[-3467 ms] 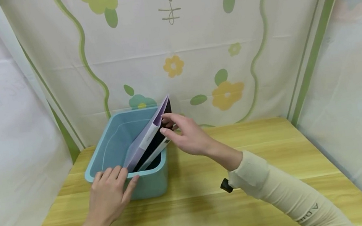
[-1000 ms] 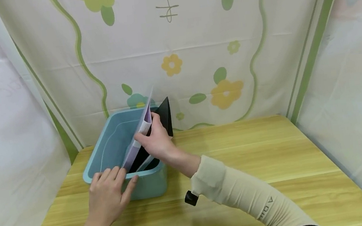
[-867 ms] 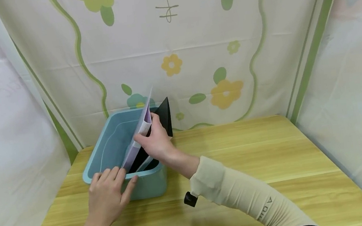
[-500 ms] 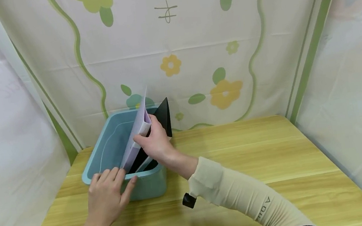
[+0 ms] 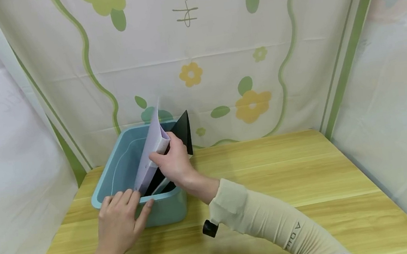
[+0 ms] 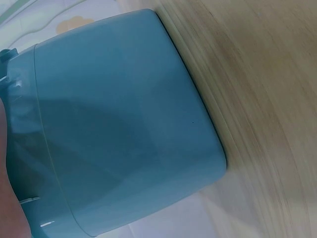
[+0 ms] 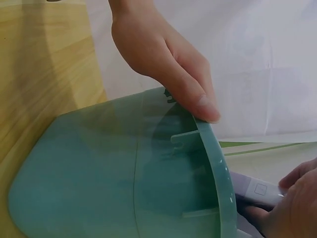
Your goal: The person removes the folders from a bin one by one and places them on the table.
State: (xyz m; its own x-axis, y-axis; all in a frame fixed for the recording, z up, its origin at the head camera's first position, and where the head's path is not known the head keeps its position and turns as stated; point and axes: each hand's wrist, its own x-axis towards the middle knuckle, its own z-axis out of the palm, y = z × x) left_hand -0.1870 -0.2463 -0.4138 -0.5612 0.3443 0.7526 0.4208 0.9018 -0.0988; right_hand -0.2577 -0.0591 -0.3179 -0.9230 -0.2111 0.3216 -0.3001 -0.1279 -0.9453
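Note:
A blue plastic bin stands on the wooden table. My left hand grips its near rim, fingers over the edge and thumb on the outside. Inside the bin, a lilac file folder leans up to the right, its top end above the rim. My right hand pinches this folder by its pale spine, thumb on the near side. Behind that hand rises a black folder, and a white-edged folder lies lower down beside it. The right wrist view shows the spine label close to the right fingers.
The wooden table stretches to the right of the bin. A flowered cloth hangs behind it, with white cloth sides at left and right. The bin's left part shows its bare inner wall.
My right hand moved left from beside the folders and took hold of the lilac folder's spine. That folder has swung left, away from the black one. My left hand stays on the rim.

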